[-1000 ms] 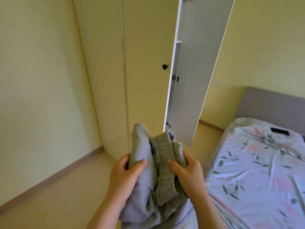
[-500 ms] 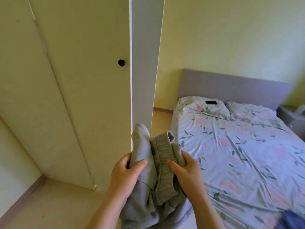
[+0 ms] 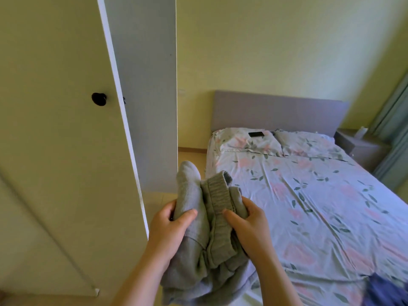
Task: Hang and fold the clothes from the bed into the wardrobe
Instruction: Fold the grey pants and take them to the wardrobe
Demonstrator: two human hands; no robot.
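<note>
The bed (image 3: pixel 320 206) bears a floral sheet, two pillows (image 3: pixel 309 146) at its head, a phone (image 3: pixel 256 134) on one, and blue cloth (image 3: pixel 388 290) at its near edge.

- L hand (image 3: pixel 167 228) curled round grey garment (image 3: pixel 198 250), thumb across the front
- R hand (image 3: pixel 249 226) grips its other side, thumb pressed in
- both forearms bare, reaching fwd, close together

I see a bunched grey knit sweatshirt (image 3: pixel 212 217) held up in both hands. My left hand (image 3: pixel 167 228) grips its left fold and my right hand (image 3: pixel 249 226) pinches the ribbed band. Behind it on the left stands the cream wardrobe (image 3: pixel 55 129) with a round black knob (image 3: pixel 99 99), its grey-faced door (image 3: pixel 145 85) open. To the right is the bed with a floral sheet (image 3: pixel 320 206), a black phone (image 3: pixel 256 134) on one pillow.
</note>
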